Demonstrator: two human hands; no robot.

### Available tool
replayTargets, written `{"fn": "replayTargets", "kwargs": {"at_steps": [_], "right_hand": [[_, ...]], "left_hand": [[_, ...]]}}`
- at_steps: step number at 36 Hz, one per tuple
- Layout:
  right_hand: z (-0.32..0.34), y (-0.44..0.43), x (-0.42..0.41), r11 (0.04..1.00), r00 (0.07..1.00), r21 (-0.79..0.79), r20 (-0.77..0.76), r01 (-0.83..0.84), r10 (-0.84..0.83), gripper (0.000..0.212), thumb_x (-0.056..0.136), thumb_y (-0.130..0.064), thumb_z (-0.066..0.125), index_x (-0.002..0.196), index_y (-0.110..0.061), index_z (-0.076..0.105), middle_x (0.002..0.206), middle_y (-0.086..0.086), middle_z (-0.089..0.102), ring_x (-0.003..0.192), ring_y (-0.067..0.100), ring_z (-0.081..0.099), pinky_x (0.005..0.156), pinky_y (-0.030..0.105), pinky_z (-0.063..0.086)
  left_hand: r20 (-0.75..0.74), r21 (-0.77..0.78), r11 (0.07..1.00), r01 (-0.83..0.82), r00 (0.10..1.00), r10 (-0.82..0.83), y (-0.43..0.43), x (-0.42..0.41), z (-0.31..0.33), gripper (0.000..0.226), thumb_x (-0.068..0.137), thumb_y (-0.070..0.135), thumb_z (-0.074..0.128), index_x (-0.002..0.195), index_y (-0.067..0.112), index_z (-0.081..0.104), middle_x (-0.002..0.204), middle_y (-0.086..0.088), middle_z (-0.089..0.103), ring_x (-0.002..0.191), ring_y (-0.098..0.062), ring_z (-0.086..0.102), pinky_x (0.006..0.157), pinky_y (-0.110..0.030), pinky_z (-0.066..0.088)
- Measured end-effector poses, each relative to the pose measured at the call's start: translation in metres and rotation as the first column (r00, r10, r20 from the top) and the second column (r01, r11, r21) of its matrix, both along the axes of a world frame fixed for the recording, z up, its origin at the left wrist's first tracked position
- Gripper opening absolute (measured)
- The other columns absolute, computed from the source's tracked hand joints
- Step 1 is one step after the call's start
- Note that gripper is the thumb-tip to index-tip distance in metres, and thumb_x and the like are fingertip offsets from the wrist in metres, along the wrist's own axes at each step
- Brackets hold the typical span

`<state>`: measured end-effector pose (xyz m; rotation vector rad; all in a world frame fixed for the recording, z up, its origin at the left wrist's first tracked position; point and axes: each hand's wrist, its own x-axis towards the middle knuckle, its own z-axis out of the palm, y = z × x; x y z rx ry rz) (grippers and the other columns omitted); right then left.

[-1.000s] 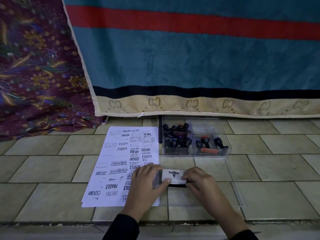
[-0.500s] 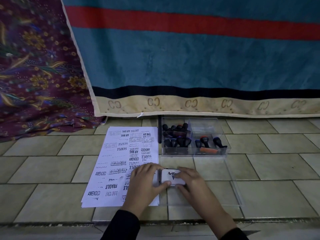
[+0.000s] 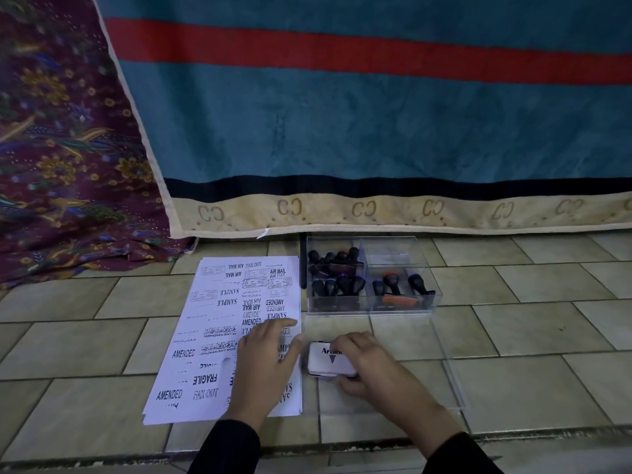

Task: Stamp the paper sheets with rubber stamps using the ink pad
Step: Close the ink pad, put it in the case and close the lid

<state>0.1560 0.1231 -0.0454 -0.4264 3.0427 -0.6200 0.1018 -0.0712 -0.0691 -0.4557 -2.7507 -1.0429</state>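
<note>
Head view looks down at a tiled floor (image 3: 513, 336). The paper (image 3: 212, 323) lies on the left in a small stack. Its top sheet has many black marks, like AMENDED and FRAGILE. The left hand (image 3: 265, 364) lies flat on the near right part of the paper, with its fingers straight and a bit spread.

Just right of the paper sits the ink pad (image 3: 325, 362), white, with its top closed. The right hand (image 3: 372, 367) holds it. The fingers curl over its right side and the thumb tucks in at the near edge. The pad seems to rest on a flat clear sheet (image 3: 427, 388). Farther back stands a clear box (image 3: 342, 307) with the stamps (image 3: 342, 285) inside. No stamp is out yet.

I think the step is getting the ink pad ready. Next its top must come open, so the base needs holding down. Then a stamp must be picked, pushed on the ink, and pressed on a bare spot of paper.
</note>
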Motion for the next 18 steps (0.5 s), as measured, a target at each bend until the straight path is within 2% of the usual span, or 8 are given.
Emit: {"fn": "replayTargets", "kwargs": {"at_steps": [2, 4, 7, 8, 10, 12, 18], "right_hand": [[0.004, 0.007, -0.002, 0.999, 1.0, -0.041, -0.002, 0.008, -0.008, 0.042, 0.079, -0.019, 0.059, 0.12, -0.021, 0.05, 0.12, -0.001, 0.054, 0.113, 0.014, 0.041, 0.088, 0.019, 0.036], [0.013, 0.015, -0.005, 0.996, 0.999, -0.088, -0.036, 0.028, -0.031, 0.039, 0.078, -0.02, 0.061, 0.116, -0.023, 0.053, 0.115, -0.004, 0.055, 0.108, 0.013, 0.043, 0.081, 0.013, 0.033], [0.033, 0.034, -0.011, 0.98, 0.991, -0.168, -0.055, 0.108, -0.119, 0.032, 0.08, -0.023, 0.067, 0.11, -0.027, 0.055, 0.105, -0.015, 0.049, 0.1, 0.006, 0.044, 0.076, 0.006, 0.032], [0.039, 0.043, -0.015, 0.974, 0.987, -0.187, -0.075, 0.128, -0.144, 0.031, 0.079, -0.021, 0.069, 0.107, -0.027, 0.057, 0.105, -0.014, 0.051, 0.099, 0.007, 0.047, 0.077, 0.008, 0.035], [0.052, 0.061, -0.028, 0.963, 0.971, -0.219, -0.146, 0.156, -0.191, 0.029, 0.075, -0.015, 0.073, 0.101, -0.024, 0.061, 0.103, -0.006, 0.06, 0.096, 0.013, 0.054, 0.08, 0.022, 0.045], [0.061, 0.079, -0.046, 0.942, 0.946, -0.265, -0.194, 0.205, -0.26, 0.029, 0.073, -0.011, 0.074, 0.098, -0.019, 0.063, 0.1, 0.0, 0.062, 0.09, 0.017, 0.057, 0.077, 0.03, 0.05], [0.063, 0.121, -0.106, 0.915, 0.914, -0.262, -0.19, 0.306, -0.36, 0.022, 0.076, -0.014, 0.073, 0.094, -0.016, 0.06, 0.092, 0.005, 0.065, 0.08, 0.022, 0.059, 0.069, 0.033, 0.047]], "left_hand": [[-0.022, -0.021, 1.0, -0.012, 1.0, 0.011, 0.002, -0.003, -0.002, 0.045, 0.085, 0.058, 0.032, 0.111, 0.032, 0.057, 0.108, 0.018, 0.057, 0.104, -0.005, 0.048, 0.089, -0.027, 0.028], [-0.041, -0.04, 0.999, -0.026, 0.999, 0.024, 0.004, -0.007, -0.005, 0.043, 0.085, 0.055, 0.034, 0.111, 0.03, 0.057, 0.11, 0.016, 0.057, 0.106, -0.007, 0.048, 0.09, -0.027, 0.028], [-0.048, -0.065, 0.997, -0.039, 0.998, 0.036, 0.006, -0.01, -0.011, 0.04, 0.085, 0.05, 0.035, 0.112, 0.03, 0.057, 0.117, 0.016, 0.055, 0.112, -0.007, 0.044, 0.096, -0.028, 0.027], [-0.052, -0.072, 0.997, -0.04, 0.998, 0.036, 0.006, -0.01, -0.014, 0.039, 0.085, 0.049, 0.036, 0.111, 0.03, 0.057, 0.118, 0.016, 0.054, 0.113, -0.008, 0.043, 0.097, -0.028, 0.027], [-0.068, -0.08, 0.996, -0.042, 0.997, 0.037, 0.007, -0.009, -0.018, 0.036, 0.084, 0.046, 0.037, 0.108, 0.03, 0.058, 0.118, 0.015, 0.055, 0.111, -0.008, 0.043, 0.097, -0.026, 0.024], [-0.083, -0.093, 0.995, -0.047, 0.996, 0.039, 0.008, -0.009, -0.02, 0.034, 0.084, 0.044, 0.038, 0.107, 0.03, 0.059, 0.116, 0.015, 0.056, 0.108, -0.007, 0.043, 0.098, -0.024, 0.022], [-0.072, -0.116, 0.993, -0.04, 0.997, 0.032, 0.006, -0.011, -0.024, 0.033, 0.086, 0.044, 0.037, 0.107, 0.032, 0.059, 0.118, 0.018, 0.054, 0.11, -0.007, 0.044, 0.099, -0.023, 0.021]]}}
